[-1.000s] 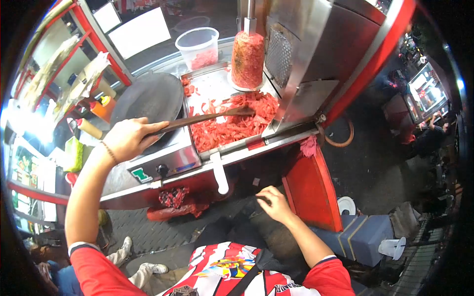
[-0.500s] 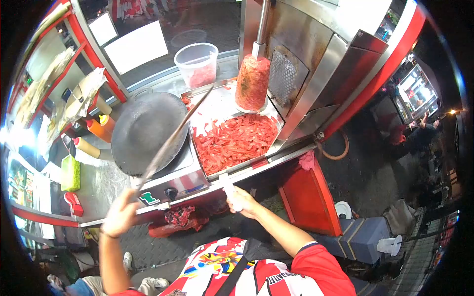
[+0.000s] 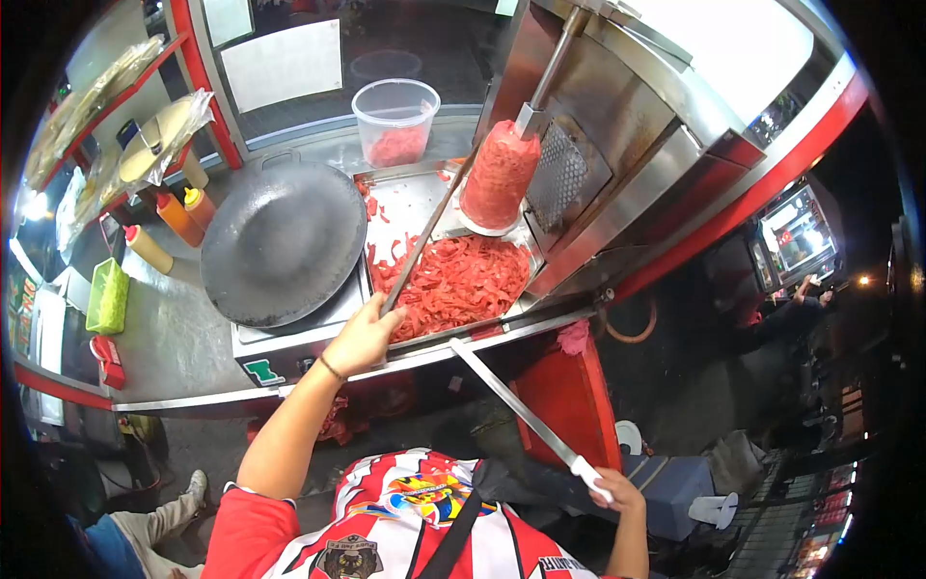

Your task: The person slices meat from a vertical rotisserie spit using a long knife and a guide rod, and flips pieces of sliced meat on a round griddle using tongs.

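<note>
My left hand point(image 3: 359, 340) is closed round the lower end of a long dark wooden utensil point(image 3: 424, 234), whose far end reaches up beside the vertical meat stack point(image 3: 501, 177). Low on the right, my right hand point(image 3: 617, 492) grips the white handle of a long knife point(image 3: 521, 411), the blade pointing up and left to the counter's front edge. Strips of red meat point(image 3: 463, 289) lie spread in the metal tray point(image 3: 405, 189) below the stack, which stands on a metal rod over a white plate.
Left of the tray sits a round dark griddle point(image 3: 285, 241). A clear bucket point(image 3: 395, 124) with red meat is behind. Sauce bottles point(image 3: 149, 249) and a green container point(image 3: 107, 296) stand at left. The metal grill housing point(image 3: 617, 125) rises at right. Another person's shoe point(image 3: 197, 485) shows lower left.
The knife has come away from the counter front in my right hand, which moved down and right. My left hand moved up and right with the wooden utensil, now near the meat stack.
</note>
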Demonstrator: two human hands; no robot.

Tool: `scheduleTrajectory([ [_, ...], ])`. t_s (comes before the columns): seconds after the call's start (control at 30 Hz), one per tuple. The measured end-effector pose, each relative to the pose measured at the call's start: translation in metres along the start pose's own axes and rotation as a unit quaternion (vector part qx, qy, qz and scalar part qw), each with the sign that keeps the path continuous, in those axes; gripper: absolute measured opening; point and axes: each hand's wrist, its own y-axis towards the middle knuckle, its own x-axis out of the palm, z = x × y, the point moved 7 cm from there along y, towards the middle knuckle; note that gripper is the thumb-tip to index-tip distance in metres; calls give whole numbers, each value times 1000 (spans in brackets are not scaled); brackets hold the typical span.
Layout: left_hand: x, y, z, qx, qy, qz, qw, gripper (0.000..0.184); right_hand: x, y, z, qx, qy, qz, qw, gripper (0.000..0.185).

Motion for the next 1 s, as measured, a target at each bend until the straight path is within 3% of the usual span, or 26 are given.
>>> scheduleTrajectory([
  [0.1, 4, -25, -3, -41, 78, -11, 996, 52, -31, -47, 22, 2, 53, -1, 999, 46],
  [0.2, 23, -12, -2, 75, 152, 0, 985, 48, -33, -64, 10, -52, 58, -3, 997, 55],
  [0.27, 32, 13, -2, 73, 158, -18, 985, 46, -12, -56, -21, -95, 48, -3, 994, 57],
  [0.3, 31, 25, 1, 79, 146, -1, 986, 36, 6, -46, -42, -125, 31, -13, 992, 58],
  [0.33, 32, 39, -8, 16, 90, -4, 996, 36, 22, -34, -61, -149, 18, -21, 988, 58],
  [0.6, 32, 0, -10, 23, 123, 13, 992, 46, 136, 21, -171, -296, -12, -61, 953, 46],
  [0.63, 37, 1, -4, 78, 111, 20, 991, 48, 145, 25, -182, -313, -25, -50, 948, 42],
  [0.73, 45, 6, 1, 36, 149, -2, 988, 49, 170, 41, -212, -383, -105, 38, 917, 39],
  [0.77, 48, 12, -10, 84, 160, 20, 983, 49, 185, 48, -222, -403, -139, 85, 900, 36],
  [0.83, 45, -3, -2, 58, 139, -1, 989, 48, 215, 69, -234, -427, -158, 139, 879, 33],
  [1.0, 60, -15, -28, 55, 88, 0, 995, 46, 251, 136, -265, -487, -131, 174, 846, 36],
])
